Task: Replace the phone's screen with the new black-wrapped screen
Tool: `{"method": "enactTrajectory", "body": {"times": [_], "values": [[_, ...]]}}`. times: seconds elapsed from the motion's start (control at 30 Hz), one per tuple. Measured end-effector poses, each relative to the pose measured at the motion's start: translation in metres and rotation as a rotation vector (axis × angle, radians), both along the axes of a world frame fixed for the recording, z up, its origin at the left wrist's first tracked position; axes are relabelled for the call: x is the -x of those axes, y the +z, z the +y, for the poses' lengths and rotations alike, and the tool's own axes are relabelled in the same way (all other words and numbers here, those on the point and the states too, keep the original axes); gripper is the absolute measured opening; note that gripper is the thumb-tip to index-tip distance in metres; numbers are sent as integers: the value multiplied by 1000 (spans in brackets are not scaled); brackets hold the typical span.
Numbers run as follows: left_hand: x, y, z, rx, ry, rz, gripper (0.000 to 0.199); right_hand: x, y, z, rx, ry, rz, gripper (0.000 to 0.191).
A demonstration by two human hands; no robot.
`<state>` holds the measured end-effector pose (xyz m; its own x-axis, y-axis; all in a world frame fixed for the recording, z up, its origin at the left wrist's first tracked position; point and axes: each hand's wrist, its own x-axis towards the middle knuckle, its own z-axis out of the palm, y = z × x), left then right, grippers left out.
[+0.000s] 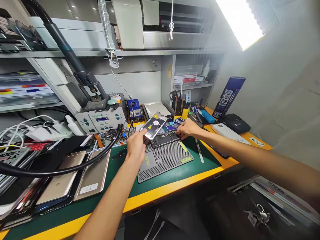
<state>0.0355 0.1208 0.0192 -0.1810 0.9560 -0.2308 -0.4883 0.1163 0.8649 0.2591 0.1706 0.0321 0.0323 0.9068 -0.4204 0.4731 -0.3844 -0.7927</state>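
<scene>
My left hand (136, 145) is closed on the edge of a white-framed phone screen (155, 125), lifted at a tilt. Yellow stickers and a round white mark show on its dark face. Below and beside it lies an opened phone body (165, 138), its inner parts exposed, at the far edge of a grey perforated mat (165, 161). Over the right end of the phone body, my right hand (187, 128) has its fingers pinched together. Whatever is between those fingertips is hidden or too small to make out.
Phones and tablets (92, 176) are piled on the left. A thick black hose (62, 172) arcs over them from a control unit (101, 120). Behind stand a blue device (135, 108) and a yellow bottle (185, 112). A metal strip (199, 151) lies right of the mat.
</scene>
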Motion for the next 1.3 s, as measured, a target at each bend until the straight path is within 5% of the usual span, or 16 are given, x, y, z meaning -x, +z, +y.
{"method": "enactTrajectory", "body": {"times": [0.2, 0.33, 0.43, 0.6, 0.97, 1.2, 1.3], "values": [[23, 12, -75, 64, 78, -48, 23, -13, 8, -12, -110, -20, 63, 36], [26, 7, -139, 205, 245, -92, 8, -14, 17, -37, -139, 79, 224, 32], [19, -1, -164, 296, 308, -132, 11, -2, 18, -59, -120, 185, 352, 17], [10, -8, -164, 362, 326, -181, 15, 22, 14, -76, -112, 276, 488, 24], [0, -8, -159, 465, 273, -231, 22, 49, 9, -65, -63, 356, 545, 20], [17, -4, -165, 661, 152, -278, 42, 64, 7, -54, -13, 368, 559, 19], [29, -7, -168, 676, -34, -134, 47, 71, 3, -51, 16, 373, 570, 16]]}}
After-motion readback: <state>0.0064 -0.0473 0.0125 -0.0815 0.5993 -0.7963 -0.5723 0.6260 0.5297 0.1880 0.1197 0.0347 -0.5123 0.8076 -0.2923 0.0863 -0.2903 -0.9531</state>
